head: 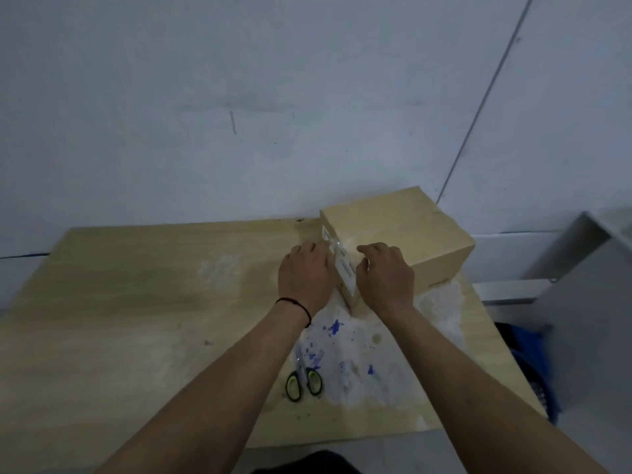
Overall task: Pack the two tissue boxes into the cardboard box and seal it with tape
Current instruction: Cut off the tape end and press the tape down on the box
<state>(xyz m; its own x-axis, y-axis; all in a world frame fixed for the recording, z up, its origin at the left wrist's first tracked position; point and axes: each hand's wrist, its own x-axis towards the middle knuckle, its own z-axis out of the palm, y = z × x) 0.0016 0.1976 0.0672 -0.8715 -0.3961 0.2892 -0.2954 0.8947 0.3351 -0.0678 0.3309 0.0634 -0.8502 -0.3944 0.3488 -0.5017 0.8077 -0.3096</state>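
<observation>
A closed brown cardboard box (403,230) stands at the back right of the wooden table (136,302), against the wall. A white label and a strip of clear tape (337,249) run down its near left face. My left hand (302,277) lies flat against that face beside the tape, fingers spread. My right hand (384,273) rests on the box's near corner, fingers curled over the top edge. The tissue boxes are out of sight. I cannot make out a tape roll.
Scissors (304,383) with black and green handles lie on the table near my left forearm. White and blue stains mark the tabletop there. A grey metal frame (581,268) and something blue (526,354) stand to the right of the table.
</observation>
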